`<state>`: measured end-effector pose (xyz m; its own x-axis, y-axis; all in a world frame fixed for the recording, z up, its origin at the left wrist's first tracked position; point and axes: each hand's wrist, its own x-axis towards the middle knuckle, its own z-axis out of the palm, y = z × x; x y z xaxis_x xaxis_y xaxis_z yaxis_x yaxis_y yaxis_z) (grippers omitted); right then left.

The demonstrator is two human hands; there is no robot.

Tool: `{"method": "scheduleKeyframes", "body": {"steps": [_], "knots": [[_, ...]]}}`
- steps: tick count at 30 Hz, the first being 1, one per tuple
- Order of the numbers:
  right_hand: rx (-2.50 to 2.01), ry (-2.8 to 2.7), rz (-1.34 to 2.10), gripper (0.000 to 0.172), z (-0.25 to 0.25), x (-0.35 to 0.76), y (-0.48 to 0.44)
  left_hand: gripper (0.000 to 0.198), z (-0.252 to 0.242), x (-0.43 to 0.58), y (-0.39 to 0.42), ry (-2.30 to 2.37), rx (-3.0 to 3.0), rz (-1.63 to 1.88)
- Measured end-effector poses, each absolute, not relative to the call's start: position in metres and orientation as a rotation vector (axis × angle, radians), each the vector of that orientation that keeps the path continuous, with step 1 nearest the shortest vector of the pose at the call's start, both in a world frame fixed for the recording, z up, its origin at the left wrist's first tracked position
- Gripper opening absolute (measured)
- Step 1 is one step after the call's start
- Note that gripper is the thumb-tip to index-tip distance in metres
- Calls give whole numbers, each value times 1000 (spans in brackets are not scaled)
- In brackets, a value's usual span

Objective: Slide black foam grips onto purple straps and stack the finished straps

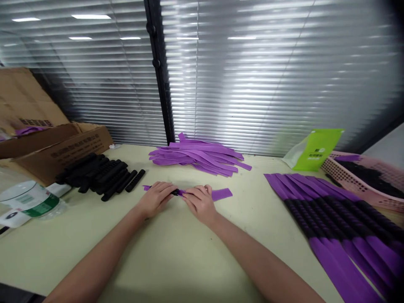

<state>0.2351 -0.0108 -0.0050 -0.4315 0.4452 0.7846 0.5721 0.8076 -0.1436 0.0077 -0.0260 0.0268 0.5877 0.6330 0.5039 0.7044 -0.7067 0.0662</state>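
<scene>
Both my hands rest on the pale table point(176, 248), working one purple strap point(221, 194) that lies flat between them. My left hand point(156, 198) is closed over a black ribbed sleeve point(175, 192) at the strap's middle. My right hand point(199, 202) pinches the strap just right of that sleeve. The strap's free ends stick out to the left and right of my hands. A loose pile of purple straps point(198, 156) lies behind my hands. A heap of black ribbed sleeves point(101, 174) sits to the left.
Rows of purple straps with black sleeves on them point(334, 219) cover the table's right side. A pink basket point(362, 176) and a green pouch point(315, 149) stand at the back right. Cardboard boxes point(57, 147) and a plastic bottle point(28, 202) are on the left. Window blinds point(268, 75) close the far side.
</scene>
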Motion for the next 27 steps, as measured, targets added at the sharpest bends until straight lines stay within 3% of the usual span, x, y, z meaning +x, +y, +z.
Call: {"method": "scheduleKeyframes", "body": {"steps": [14,24,27], "knots": [[-459,-1962,2,14,-3,235,-16,31,22,21,-32,-1056,-2735,-908],[-688,-2071,-131,11,-2,233,-15,32,20,25,-32,-1043,-2679,-838],[-773,-2095,-120,17,-2,234,-12,33,23,21,-30,-1079,-2655,-790]]}}
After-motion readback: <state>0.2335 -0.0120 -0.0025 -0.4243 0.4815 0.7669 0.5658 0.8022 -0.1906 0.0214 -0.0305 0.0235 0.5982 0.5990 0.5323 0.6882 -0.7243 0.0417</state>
